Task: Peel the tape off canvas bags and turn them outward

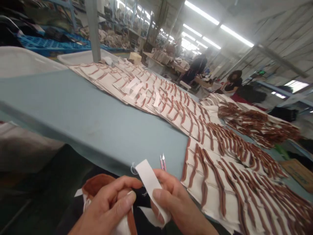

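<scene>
Right hand [176, 199] pinches a white strip [147, 174] — left hand [109, 200] grips brown-edged cloth [96, 183] (lower end cut off).

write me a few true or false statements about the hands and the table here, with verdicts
1. The right hand holds a white strip. True.
2. The snips lie on the table. True.
3. The left hand holds nothing. False: it holds white and brown fabric.
4. The table is bright red. False: it is pale blue.
5. Several loose strips lie on the fabric pieces. True.
</scene>
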{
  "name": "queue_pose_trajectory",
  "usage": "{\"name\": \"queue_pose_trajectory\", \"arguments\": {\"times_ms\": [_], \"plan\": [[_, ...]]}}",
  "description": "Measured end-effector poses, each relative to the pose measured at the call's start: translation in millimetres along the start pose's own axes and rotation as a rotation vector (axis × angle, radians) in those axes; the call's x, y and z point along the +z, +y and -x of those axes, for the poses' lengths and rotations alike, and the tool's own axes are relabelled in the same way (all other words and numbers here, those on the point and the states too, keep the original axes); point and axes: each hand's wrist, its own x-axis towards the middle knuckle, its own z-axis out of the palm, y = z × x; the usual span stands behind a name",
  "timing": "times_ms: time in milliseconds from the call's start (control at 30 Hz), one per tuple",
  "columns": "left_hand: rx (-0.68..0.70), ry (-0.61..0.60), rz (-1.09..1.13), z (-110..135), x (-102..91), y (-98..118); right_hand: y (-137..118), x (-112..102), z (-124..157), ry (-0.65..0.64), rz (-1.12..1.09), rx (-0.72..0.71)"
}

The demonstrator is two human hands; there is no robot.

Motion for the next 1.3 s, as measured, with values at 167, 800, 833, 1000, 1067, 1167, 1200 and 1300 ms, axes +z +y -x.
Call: {"name": "queue_pose_trajectory", "arguments": {"times_ms": [167,800,833,1000,1067,1167,1200,1300], "plan": [[-0.108,-0.061,0.084,29,8.9,9,24,10,32,-0.035,0.041,0.029],[-0.13,0.042,-0.206,79,31.6,30,43,41,68,0.318,0.485,-0.352],[-0.135,0.045,-0.198,79,31.0,27,48,45,66,0.356,0.45,-0.371],[-0.137,0.065,-0.045,85,18.6,6,80,57,60,0.445,0.252,-0.364],[-0.118,0.033,0.046,91,12.0,-3,94,62,59,0.423,0.122,-0.296],[-0.065,-0.037,0.042,102,3.5,-11,115,72,57,0.388,0.011,-0.236],[-0.051,-0.064,0.009,104,0.8,-12,122,74,57,0.383,-0.013,-0.222],[-0.044,-0.118,-0.135,104,-6.8,-10,137,79,55,0.373,-0.102,-0.184]]}}
